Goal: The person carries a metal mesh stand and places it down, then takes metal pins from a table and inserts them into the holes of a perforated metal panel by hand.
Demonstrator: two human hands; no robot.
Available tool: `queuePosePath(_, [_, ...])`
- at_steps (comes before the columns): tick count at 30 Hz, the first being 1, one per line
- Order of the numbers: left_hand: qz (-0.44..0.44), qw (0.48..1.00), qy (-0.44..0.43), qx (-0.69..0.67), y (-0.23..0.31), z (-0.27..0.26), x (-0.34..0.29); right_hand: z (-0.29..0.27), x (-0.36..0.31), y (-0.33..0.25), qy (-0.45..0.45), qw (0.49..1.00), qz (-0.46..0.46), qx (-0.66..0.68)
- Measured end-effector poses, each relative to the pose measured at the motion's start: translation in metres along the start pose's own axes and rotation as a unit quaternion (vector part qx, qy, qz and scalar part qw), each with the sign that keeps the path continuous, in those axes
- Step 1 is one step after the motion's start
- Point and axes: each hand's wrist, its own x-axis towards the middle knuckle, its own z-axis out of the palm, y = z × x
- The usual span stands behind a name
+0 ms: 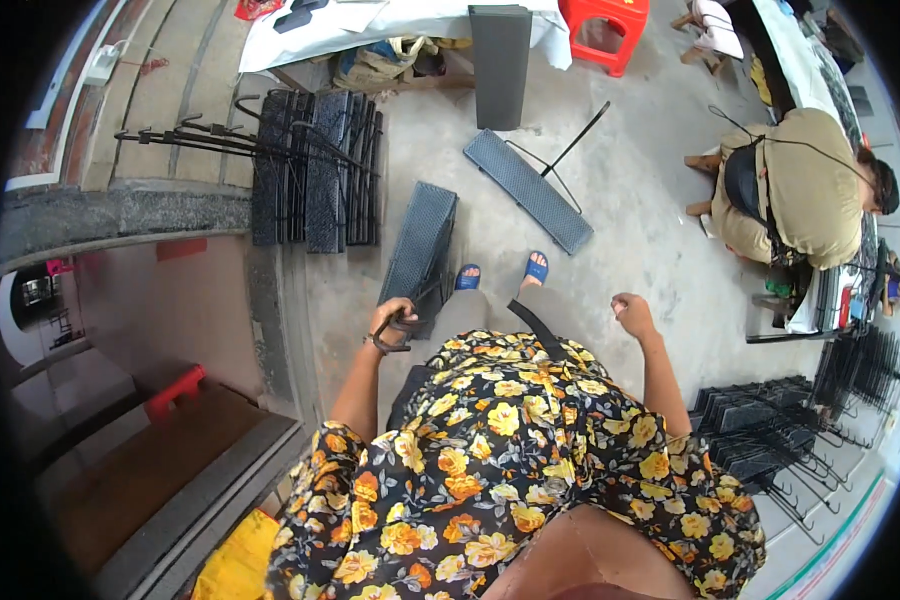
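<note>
One held hook; two blue sandals.

A co-worker in tan clothing sits on a brown wooden stool at right, as a bright red plastic stool stands beside a white-draped counter.

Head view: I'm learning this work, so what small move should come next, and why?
Probably reach the right hand toward the separate grey panel ahead: that hand looks empty and nobody is touching that panel, while the left hand grips a black hook.
</note>
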Motion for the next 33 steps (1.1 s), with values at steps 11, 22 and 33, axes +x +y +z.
queuePosePath(11, [0.041,0.998,0.008,0.050,0.034,0.009,0.017,-0.113,0.091,-0.058,0.142,0.987,0.048,0.065])
queuePosePath(22, [0.002,0.994,0.105,0.001,0.020,0.037,-0.007,-0.107,0.153,-0.077,0.290,0.865,0.095,0.398])
queuePosePath(33, [-0.162,0.952,0.256,-0.038,-0.049,0.036,-0.077,-0.031,0.065,-0.046,0.379,0.675,0.112,0.624])
